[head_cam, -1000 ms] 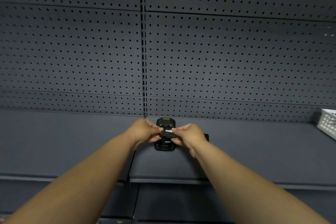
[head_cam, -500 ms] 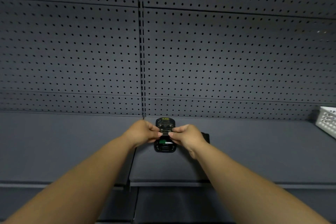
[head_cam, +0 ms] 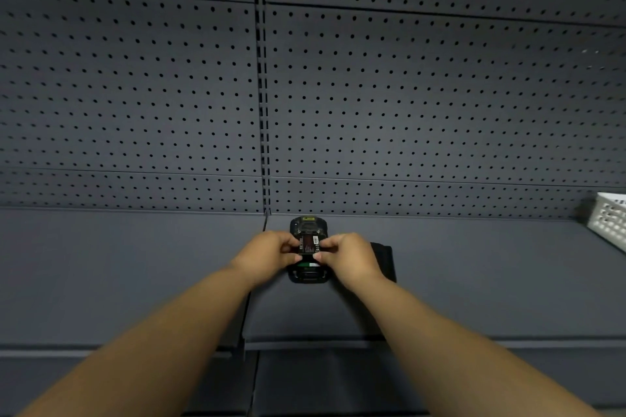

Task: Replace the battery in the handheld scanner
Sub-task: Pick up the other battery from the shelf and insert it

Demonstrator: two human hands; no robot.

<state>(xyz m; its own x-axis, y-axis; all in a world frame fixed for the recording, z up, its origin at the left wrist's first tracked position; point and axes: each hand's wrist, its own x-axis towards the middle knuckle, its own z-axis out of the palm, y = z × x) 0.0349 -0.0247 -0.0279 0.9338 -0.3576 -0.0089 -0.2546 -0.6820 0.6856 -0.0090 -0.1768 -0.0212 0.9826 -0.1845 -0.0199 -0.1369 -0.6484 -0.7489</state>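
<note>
**Both hands on the battery, over the scanner's back**

The scanner point(head_cam: 307, 249) lies flat on the grey shelf point(head_cam: 474, 281), lengthwise away from the person, its far end near the pegboard point(head_cam: 406, 112) at the back. It rests just right of the seam where two shelf panels meet. The battery point(head_cam: 308, 244) sits across the scanner's middle, label up, with red and white print too small to read. Whether it is fully seated or tilted in its bay cannot be told.

The left hand point(head_cam: 269, 256) pinches the battery's left edge, fingers curled in narrow around it. The right hand point(head_cam: 349, 257) holds the right edge the same way, thumb and fingertips meeting at the near corner. Both hands touch the battery and hide the scanner's sides; only its far end and near end show past them. A green patch shows on the scanner just below the battery.

A flat black item point(head_cam: 384, 261) lies on the shelf just behind the right hand, close to the scanner; what it is cannot be told. A white basket point(head_cam: 609, 220) stands at the far right, well apart. The shelf lies open to the left and right of the hands and toward its front edge, which runs beneath both forearms.
</note>
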